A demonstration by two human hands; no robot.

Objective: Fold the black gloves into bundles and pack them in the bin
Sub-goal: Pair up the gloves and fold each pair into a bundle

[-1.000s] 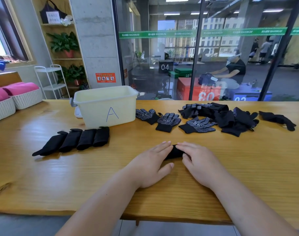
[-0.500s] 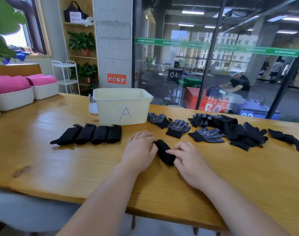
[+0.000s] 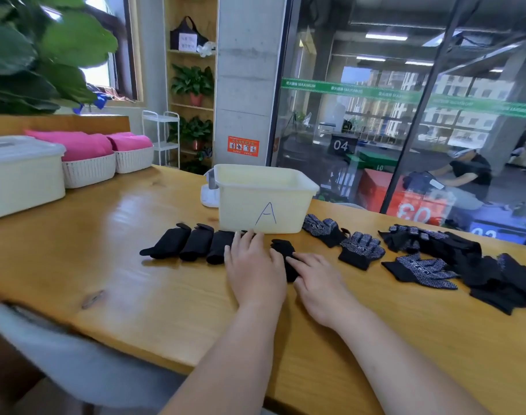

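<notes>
Black bundle [image 3: 283, 249]: lying on the bench [image 3: 136, 295] between the two hands, just in front of the bin.
Left hand [image 3: 252, 268]: resting flat, fingers straight and slightly apart, thumb side touching the bundle, fingertips covering the end of the folded row.
Right hand [image 3: 318, 283]: fingers [image 3: 303, 262] stretched out, close together, pressing on the bundle's near end.
Folded row [image 3: 192, 244]: lying side by side, left of the hands.
Bin [image 3: 264, 202]: standing marked A, showing only its pale inner wall.
Loose gloves [image 3: 429, 265]: sprawling to the right.
Baskets [image 3: 88, 172]: holding pink cloths.

Left hand [image 3: 253, 266] and right hand [image 3: 319, 281], entering from the lower frame edge, lie palm-down side by side at centre, fingers extended.
</notes>
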